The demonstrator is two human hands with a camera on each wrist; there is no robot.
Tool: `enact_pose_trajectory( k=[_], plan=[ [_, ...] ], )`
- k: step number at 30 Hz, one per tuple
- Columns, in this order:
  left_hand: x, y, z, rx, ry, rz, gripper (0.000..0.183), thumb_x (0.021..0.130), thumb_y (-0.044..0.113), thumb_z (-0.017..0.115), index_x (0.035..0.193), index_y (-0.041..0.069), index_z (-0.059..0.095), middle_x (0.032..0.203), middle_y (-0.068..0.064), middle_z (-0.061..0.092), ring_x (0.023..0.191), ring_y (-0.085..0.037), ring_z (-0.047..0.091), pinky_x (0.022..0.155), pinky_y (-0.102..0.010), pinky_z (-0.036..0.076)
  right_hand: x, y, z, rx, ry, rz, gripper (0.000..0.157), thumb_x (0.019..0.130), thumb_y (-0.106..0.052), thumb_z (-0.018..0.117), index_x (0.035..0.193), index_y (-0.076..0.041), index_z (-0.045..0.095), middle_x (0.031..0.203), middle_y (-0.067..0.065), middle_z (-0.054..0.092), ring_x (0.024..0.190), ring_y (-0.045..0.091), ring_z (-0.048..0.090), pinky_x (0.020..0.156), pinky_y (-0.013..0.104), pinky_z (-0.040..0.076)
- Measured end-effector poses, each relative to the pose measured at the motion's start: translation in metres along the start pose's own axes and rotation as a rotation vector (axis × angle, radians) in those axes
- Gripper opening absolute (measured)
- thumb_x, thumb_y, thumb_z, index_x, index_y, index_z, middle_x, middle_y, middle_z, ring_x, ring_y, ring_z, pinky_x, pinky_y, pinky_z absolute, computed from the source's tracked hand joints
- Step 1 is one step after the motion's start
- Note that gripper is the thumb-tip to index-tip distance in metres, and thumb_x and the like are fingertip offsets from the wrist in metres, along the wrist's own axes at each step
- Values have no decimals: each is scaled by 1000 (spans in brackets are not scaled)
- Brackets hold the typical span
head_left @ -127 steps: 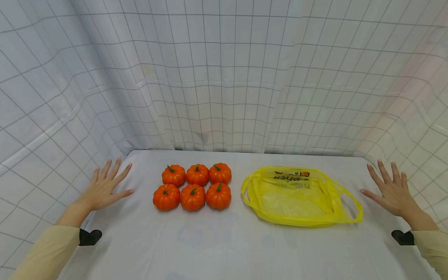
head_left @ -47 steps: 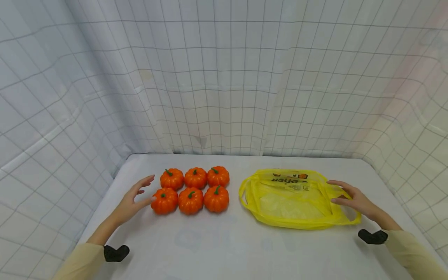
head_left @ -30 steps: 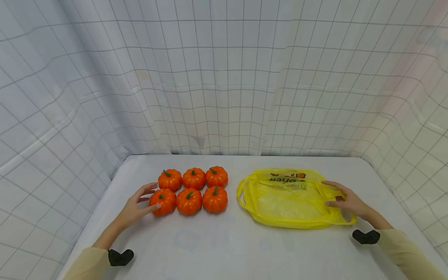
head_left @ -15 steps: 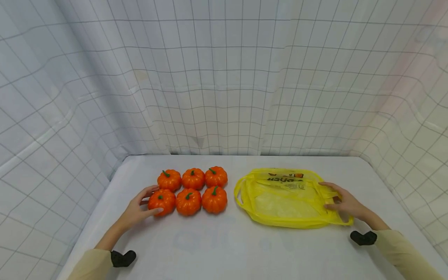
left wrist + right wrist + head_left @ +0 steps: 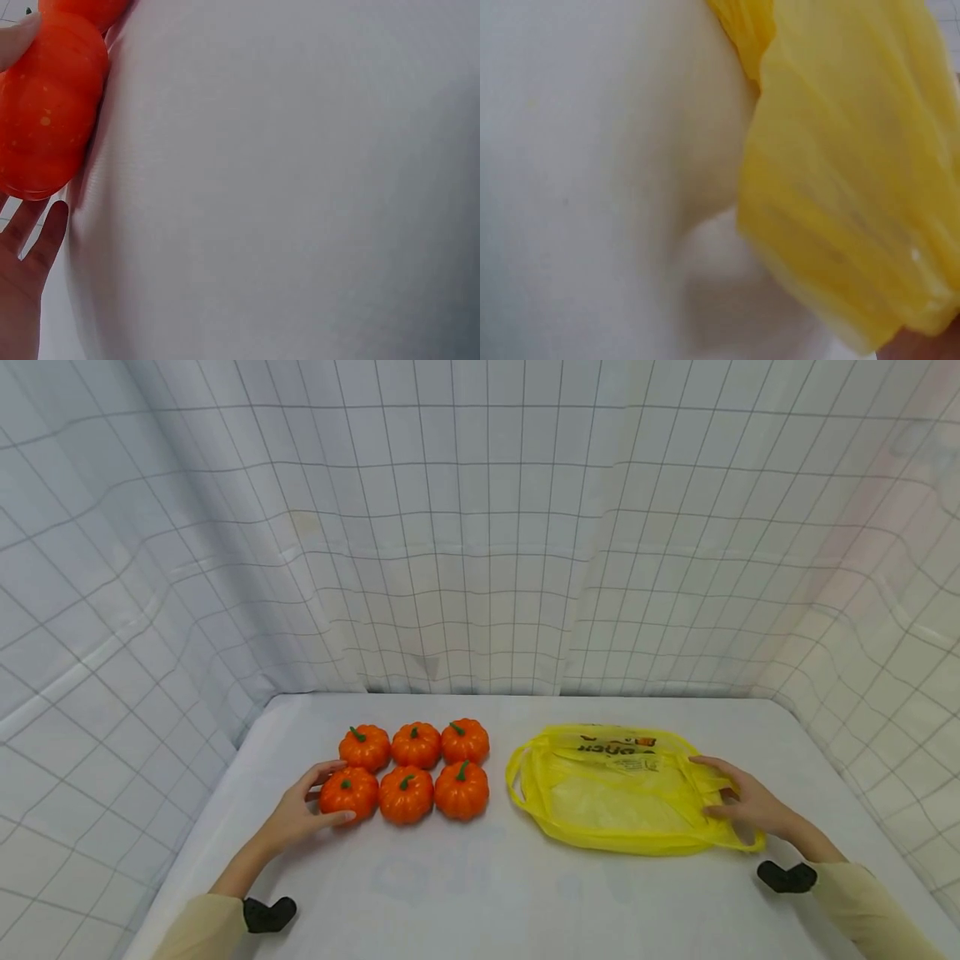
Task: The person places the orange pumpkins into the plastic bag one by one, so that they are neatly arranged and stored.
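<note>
My left hand [image 5: 294, 817] curves round the front-left small orange pumpkin [image 5: 349, 793], thumb along its near side and fingers at its far left. In the left wrist view the thumb lies against this pumpkin [image 5: 49, 112], with spread fingers [image 5: 46, 240] on its other side. My right hand [image 5: 746, 797] holds the right side of a yellow plastic bag [image 5: 622, 797], its thumb and fingers curled at the handle. Yellow film [image 5: 855, 172] covers most of that hand in the right wrist view. The bag lies flat with its mouth spread and dark print near the back rim.
More pumpkins with green stems stand close together in two rows, including a front-right pumpkin [image 5: 462, 791] and a back-left pumpkin [image 5: 364, 747]. A white cloth covers the table [image 5: 480, 893]. Grid-patterned white curtains [image 5: 465, 543] hang behind and at both sides.
Both hands have come inward from the table's sides, where their fingers were spread. The left has closed round the front-left pumpkin. The right has reached the bag's right side and taken hold.
</note>
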State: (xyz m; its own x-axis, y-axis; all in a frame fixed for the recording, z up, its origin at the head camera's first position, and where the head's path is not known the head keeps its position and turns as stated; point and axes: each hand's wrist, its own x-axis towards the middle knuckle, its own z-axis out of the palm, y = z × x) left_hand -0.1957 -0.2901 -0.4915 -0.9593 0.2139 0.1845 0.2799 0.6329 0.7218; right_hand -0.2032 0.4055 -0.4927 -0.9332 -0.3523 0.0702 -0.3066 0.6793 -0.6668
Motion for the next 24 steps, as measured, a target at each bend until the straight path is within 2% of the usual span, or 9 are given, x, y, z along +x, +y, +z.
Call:
enact_pose_trajectory(
  k=[3, 4, 6, 10, 12, 16, 20, 22, 24],
  plan=[
    [-1, 0, 1, 10, -1, -16, 70, 78, 25, 79, 136, 9, 44, 134, -11, 52, 108, 17, 37, 90, -18, 44, -2, 2, 0, 13, 2, 9, 71, 82, -22, 74, 143, -9, 40, 146, -3, 36, 115, -26, 21, 94, 65, 40],
    [-1, 0, 1, 13, 0, -23, 69, 78, 25, 79, 136, 8, 44, 134, -11, 52, 109, 13, 39, 90, -19, 44, -2, 2, 0, 20, 0, 5, 71, 83, -22, 74, 144, -9, 40, 147, 4, 36, 116, -25, 22, 94, 67, 39],
    [-2, 1, 1, 22, -1, -43, 69, 78, 26, 79, 136, 8, 44, 133, -11, 52, 112, 3, 44, 90, -21, 45, -2, 0, 0, 18, 0, 6, 72, 83, -22, 74, 144, -10, 39, 147, 15, 36, 116, -24, 23, 94, 67, 39],
    [-2, 1, 0, 13, -15, -90, 71, 78, 27, 79, 137, 8, 43, 134, -15, 50, 113, -26, 51, 88, -33, 48, -3, -2, 1, 12, 5, -8, 72, 83, -21, 74, 144, -9, 39, 146, 24, 35, 117, -22, 24, 92, 64, 42],
    [-2, 2, 0, 2, -29, -109, 71, 79, 27, 78, 137, 8, 43, 135, -18, 49, 112, -34, 53, 88, -40, 48, -3, -4, 1, 20, 3, -5, 72, 83, -20, 74, 144, -8, 39, 145, 26, 35, 116, -23, 24, 92, 63, 42],
    [-2, 4, -2, -16, -43, -133, 71, 79, 28, 78, 138, 9, 43, 137, -20, 47, 114, -40, 53, 91, -52, 47, -4, -6, 2, 57, -4, -5, 71, 83, -17, 74, 144, -6, 38, 146, 29, 33, 114, -26, 22, 93, 68, 40],
    [-3, 5, -2, -16, -42, -141, 71, 80, 30, 77, 138, 8, 42, 136, -20, 48, 116, -40, 52, 94, -58, 45, -3, -7, 2, 78, -7, -15, 68, 85, -15, 72, 143, -4, 39, 146, 29, 33, 116, -25, 22, 93, 71, 36],
    [-3, 4, -1, -14, -35, -133, 71, 81, 30, 77, 138, 8, 41, 135, -20, 49, 115, -39, 53, 95, -59, 44, -2, -7, 2, 75, -7, -7, 67, 86, -15, 71, 143, -4, 39, 146, 28, 34, 123, -14, 29, 93, 72, 36],
    [-4, 4, -1, -12, -23, -120, 71, 81, 29, 77, 138, 7, 42, 133, -19, 50, 114, -38, 53, 96, -59, 44, -2, -8, 1, 63, -8, 4, 66, 86, -16, 70, 143, -4, 38, 146, 27, 34, 131, 7, 35, 94, 71, 37]
  ],
)
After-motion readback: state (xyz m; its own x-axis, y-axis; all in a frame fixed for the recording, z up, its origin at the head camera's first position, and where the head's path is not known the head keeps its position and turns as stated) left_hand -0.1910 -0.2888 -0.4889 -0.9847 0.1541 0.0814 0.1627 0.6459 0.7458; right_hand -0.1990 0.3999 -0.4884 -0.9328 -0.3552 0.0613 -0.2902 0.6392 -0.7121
